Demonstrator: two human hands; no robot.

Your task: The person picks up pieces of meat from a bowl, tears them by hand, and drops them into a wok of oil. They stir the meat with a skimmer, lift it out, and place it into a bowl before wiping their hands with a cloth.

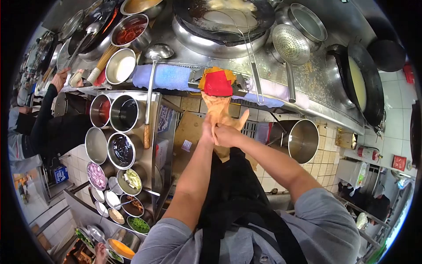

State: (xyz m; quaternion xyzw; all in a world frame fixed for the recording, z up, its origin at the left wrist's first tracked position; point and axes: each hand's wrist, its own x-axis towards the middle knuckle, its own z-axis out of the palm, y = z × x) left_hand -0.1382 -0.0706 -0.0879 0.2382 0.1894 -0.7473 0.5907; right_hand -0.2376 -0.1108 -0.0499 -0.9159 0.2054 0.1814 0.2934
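Note:
My left hand (216, 110) stretches forward, with its thumb apart from the fingers. Its fingertips run up to the lower edge of a bright red cloth-like piece (218, 83) with an orange-brown border, at the front rim of the stove. My right hand (227, 135) is curled closed against the heel of the left one; I cannot tell whether it grips anything there. Ahead stands a large black wok (189, 26) with pale food in oil. A wire-framed strainer (254, 66) with a long handle rests at the wok's edge, its handle hanging toward me.
A perforated skimmer (291, 44) and a ladle (152, 83) lie across the stove edge. On my left, a cart carries sauce pots (121, 150) and bowls of chopped ingredients (130, 181). A deep steel pot (303, 141) stands at right. A co-worker's arm (41, 112) reaches in from far left.

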